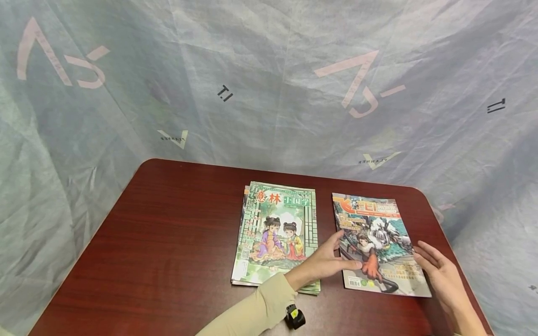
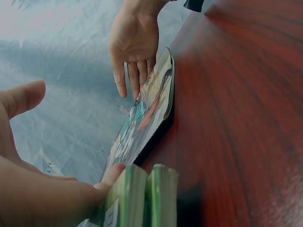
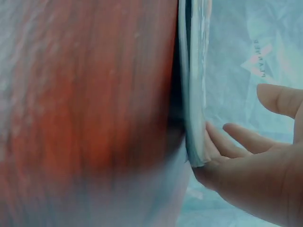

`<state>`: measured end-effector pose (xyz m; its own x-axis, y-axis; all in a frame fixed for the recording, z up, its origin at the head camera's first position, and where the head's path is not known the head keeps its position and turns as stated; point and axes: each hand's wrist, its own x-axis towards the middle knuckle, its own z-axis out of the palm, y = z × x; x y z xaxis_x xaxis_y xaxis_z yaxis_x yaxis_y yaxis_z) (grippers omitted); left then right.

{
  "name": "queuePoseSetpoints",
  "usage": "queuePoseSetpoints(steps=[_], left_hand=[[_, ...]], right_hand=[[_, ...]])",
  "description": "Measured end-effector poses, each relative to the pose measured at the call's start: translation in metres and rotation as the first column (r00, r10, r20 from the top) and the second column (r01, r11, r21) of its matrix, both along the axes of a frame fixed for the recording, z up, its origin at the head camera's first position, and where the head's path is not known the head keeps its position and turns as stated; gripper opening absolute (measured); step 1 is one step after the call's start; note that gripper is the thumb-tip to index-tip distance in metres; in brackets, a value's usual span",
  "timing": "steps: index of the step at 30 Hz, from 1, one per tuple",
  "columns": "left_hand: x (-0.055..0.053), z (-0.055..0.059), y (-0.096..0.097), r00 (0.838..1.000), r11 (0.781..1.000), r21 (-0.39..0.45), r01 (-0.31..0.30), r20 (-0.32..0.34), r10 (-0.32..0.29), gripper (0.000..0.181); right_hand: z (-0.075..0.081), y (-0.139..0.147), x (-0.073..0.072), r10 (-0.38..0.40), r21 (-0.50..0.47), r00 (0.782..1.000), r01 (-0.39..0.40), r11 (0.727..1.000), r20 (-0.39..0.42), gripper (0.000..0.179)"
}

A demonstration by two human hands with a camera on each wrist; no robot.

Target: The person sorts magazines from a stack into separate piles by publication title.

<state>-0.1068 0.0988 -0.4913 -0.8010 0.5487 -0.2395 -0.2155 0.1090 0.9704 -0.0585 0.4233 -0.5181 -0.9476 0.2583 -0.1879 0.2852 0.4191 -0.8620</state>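
A comic-style magazine (image 1: 380,242) with a red-gloved figure on its cover lies on the right part of the table. My left hand (image 1: 321,263) is at its left edge, thumb extended over the cover and fingers loosely spread. Along the right edge is my right hand (image 1: 443,275), its fingers extended. In the right wrist view, the fingertips of the right hand (image 3: 251,161) are right at the magazine's page edge (image 3: 196,94). To the left sits a stack of magazines (image 1: 275,233), topped by a green cover with two cartoon children; my left forearm crosses its lower corner.
The dark red wooden table (image 1: 168,242) has rounded far corners. Grey printed cloth (image 1: 269,84) hangs behind it and down both sides. A black strapped device (image 1: 295,317) is by the left sleeve (image 1: 260,303).
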Motion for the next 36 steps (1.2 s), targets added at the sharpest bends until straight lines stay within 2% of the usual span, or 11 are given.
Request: queuePoseSetpoints(steps=[5,10,13,16,20,23,30,36], left_hand=[[0.001,0.001,-0.005,1.0,0.999,0.047,0.013,0.008,-0.013,0.097],[0.0,0.001,-0.011,1.0,0.997,0.07,0.028,0.001,-0.029,0.095],[0.0,0.002,-0.018,0.999,0.997,0.064,0.037,-0.015,-0.036,0.092],[-0.001,0.004,-0.028,0.999,0.998,0.054,0.034,-0.031,-0.032,0.09],[-0.003,0.006,-0.044,0.999,0.998,0.066,0.018,-0.043,-0.016,0.089],[-0.005,0.007,-0.057,0.998,0.997,0.081,-0.002,-0.064,0.007,0.089],[-0.009,0.009,-0.096,0.99,0.998,0.057,-0.037,-0.131,0.044,0.089],[-0.015,0.012,-0.131,0.971,0.994,0.039,-0.099,-0.213,0.105,0.088]], right_hand=[[0.007,-0.007,-0.004,0.016,0.069,0.997,-0.022,0.997,0.08,0.072],[0.009,-0.013,-0.002,-0.003,0.117,0.998,-0.004,0.993,0.055,0.072],[0.01,-0.019,-0.002,-0.018,0.139,1.0,0.015,0.99,0.02,0.07],[0.01,-0.025,0.0,-0.029,0.136,0.998,0.036,0.99,-0.053,0.066],[0.01,-0.034,0.003,-0.026,0.119,0.982,0.049,0.992,-0.188,0.058],[0.011,-0.042,0.003,-0.007,0.124,0.968,0.039,0.992,-0.252,0.054],[0.016,-0.066,-0.002,0.024,0.125,0.958,0.012,0.992,-0.287,0.05],[0.022,-0.087,-0.008,0.055,0.118,0.943,-0.017,0.993,-0.328,0.047]])
